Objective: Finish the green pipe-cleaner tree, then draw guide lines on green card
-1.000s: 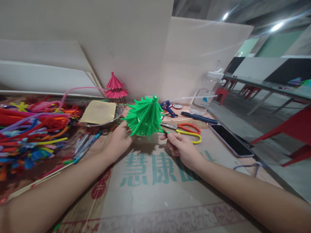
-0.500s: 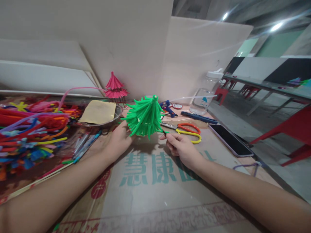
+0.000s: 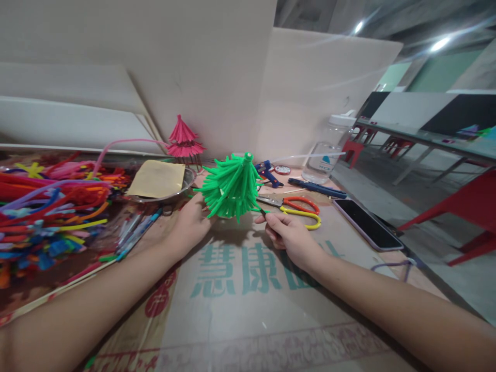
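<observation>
A bright green pipe-cleaner tree (image 3: 231, 188), its tip pointing up and its layers of green stems fanning outward, is held above the cardboard in front of me. My left hand (image 3: 197, 217) grips it from the lower left, with the fingertips hidden beneath the green stems. At the tree's lower right, my right hand (image 3: 284, 232) is closed in a pinch around a small dark strip (image 3: 263, 212). A green stem end touches or lies right by that strip. Just behind the right hand rest scissors (image 3: 300, 211) with one orange and one yellow handle.
Bundled colourful pipe cleaners (image 3: 50, 217) fill the left side. A pink pipe-cleaner tree (image 3: 184, 137) stands at the back, near a bowl (image 3: 189, 179) topped by a yellowish card (image 3: 157, 179). A glue gun (image 3: 270, 174), blue tool (image 3: 318, 188), clear bottle (image 3: 327, 150) and phone (image 3: 367, 224) lie rightward.
</observation>
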The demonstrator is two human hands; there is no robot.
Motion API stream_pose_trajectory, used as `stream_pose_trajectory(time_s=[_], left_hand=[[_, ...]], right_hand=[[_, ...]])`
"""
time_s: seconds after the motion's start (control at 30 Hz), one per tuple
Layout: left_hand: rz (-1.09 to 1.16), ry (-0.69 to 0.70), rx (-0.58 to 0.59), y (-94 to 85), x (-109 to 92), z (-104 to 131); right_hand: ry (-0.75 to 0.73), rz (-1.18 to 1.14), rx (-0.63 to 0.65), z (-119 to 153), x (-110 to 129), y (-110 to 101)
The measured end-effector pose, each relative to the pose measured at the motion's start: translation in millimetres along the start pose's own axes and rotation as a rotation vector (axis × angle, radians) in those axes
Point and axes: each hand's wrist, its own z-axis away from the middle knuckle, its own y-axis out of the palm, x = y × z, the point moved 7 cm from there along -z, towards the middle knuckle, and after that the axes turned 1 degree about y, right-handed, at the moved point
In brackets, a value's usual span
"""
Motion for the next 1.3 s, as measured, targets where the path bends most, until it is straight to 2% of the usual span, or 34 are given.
stream_pose_trajectory(time_s=[0.2, 0.4, 0.9, 1.3], left_hand=[[0.023, 0.027, -0.012, 0.1, 3.4, -0.1], [-0.001, 0.008, -0.063, -4.9, 7.9, -1.0], [0.063, 0.029, -0.075, -2.8, 7.7, 1.7], [0.079, 0.000, -0.073, -3.6, 10.6, 2.6]], right_hand=[[0.020, -0.065, 0.018, 0.5, 0.2, 1.9], [0.022, 0.031, 0.015, 0.8, 1.6, 3.6], [0.061, 0.049, 0.011, 1.7, 1.6, 0.6], [0.034, 0.056, 0.004, 1.6, 1.5, -0.4]])
